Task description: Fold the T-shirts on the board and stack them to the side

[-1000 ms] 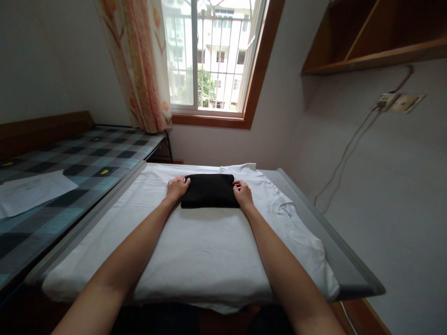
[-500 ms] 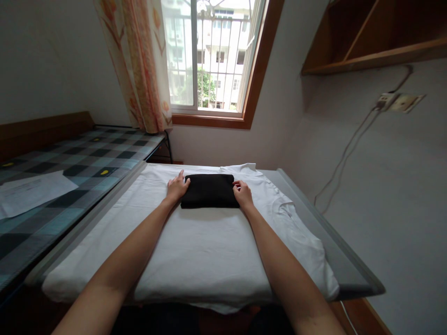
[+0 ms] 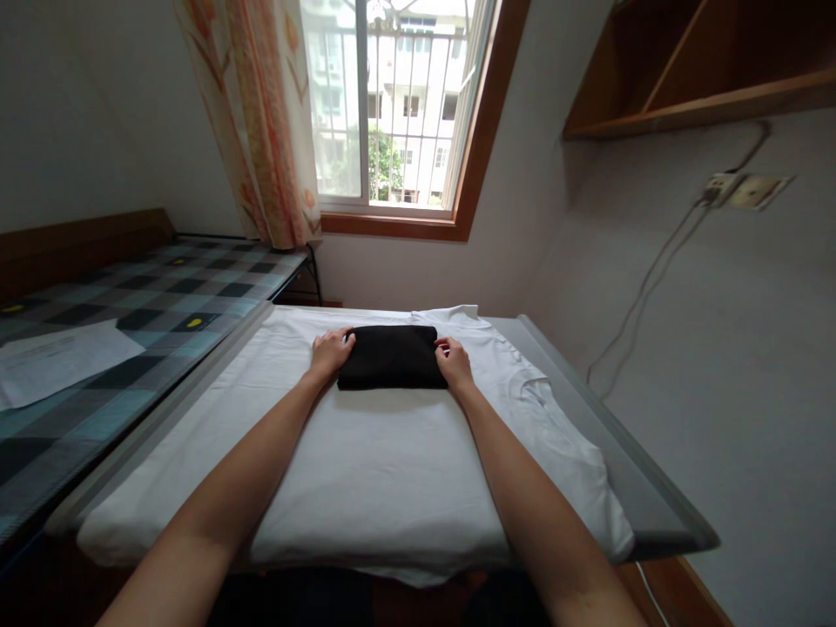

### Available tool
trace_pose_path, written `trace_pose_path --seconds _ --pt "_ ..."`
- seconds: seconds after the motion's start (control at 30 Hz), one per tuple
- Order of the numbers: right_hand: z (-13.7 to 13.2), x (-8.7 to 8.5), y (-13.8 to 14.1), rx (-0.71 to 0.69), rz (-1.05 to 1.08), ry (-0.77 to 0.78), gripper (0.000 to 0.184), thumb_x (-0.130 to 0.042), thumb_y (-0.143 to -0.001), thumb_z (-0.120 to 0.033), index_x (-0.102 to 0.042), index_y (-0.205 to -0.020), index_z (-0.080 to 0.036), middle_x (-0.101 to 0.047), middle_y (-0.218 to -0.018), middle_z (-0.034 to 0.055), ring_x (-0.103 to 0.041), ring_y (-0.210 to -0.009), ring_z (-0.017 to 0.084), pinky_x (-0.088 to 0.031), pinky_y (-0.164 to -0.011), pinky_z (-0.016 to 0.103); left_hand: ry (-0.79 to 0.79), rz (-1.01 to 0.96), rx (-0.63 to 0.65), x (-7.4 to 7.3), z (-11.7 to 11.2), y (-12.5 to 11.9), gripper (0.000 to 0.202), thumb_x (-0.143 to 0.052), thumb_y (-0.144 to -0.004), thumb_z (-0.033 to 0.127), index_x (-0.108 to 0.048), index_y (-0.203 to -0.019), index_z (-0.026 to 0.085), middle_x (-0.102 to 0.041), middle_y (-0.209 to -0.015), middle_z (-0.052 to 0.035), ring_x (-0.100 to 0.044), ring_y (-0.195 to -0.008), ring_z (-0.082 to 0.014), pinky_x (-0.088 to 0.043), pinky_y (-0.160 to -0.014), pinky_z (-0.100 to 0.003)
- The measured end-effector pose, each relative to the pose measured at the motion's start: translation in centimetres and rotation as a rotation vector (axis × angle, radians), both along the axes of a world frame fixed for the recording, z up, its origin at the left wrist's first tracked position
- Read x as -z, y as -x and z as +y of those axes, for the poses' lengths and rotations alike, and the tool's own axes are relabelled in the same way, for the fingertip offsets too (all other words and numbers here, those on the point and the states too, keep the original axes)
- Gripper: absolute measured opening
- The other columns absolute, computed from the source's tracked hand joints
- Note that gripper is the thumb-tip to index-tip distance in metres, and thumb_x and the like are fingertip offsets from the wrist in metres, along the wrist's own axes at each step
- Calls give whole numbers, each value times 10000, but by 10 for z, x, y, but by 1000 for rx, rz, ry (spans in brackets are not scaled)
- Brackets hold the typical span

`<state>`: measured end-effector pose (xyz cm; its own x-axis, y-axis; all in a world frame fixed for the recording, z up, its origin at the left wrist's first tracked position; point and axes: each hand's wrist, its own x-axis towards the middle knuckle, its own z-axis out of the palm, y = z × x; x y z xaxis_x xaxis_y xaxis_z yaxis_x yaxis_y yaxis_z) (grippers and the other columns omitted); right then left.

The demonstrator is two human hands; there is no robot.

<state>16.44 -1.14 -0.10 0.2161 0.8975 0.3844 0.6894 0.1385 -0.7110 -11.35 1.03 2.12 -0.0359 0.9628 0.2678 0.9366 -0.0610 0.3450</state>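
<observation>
— Left hand (image 3: 333,351): a raised finger has lowered since the last frame. Right hand (image 3: 455,361) unmoved, by my log.

— Noted. State of the left?

— Fingers loosely spread on the white cloth (image 3: 385,470), thumb at the far left corner of the folded black cloth (image 3: 392,359).

— Right?

— Fingers curled at its right edge; from my remote feed I cannot tell whether they pinch it.

— Position of the black piece?

— Flat on the white cloth, toward the far side, between both hands. Grey table (image 3: 588,418) underneath.
</observation>
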Motion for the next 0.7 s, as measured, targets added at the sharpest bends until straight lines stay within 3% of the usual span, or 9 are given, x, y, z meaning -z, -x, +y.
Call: trace_pose_path --seconds 0.7 --pt "1 1 0 -2 1 4 227 -466 -785 -188 -656 -910 -198 -662 -906 59 -609 -728 165 -479 -790 320 3 -2 0 2 1 1 418 -378 -957 395 -582 -1298 264 -642 -1264 -75 -541 -1211 -246 -356 -1048 -405"
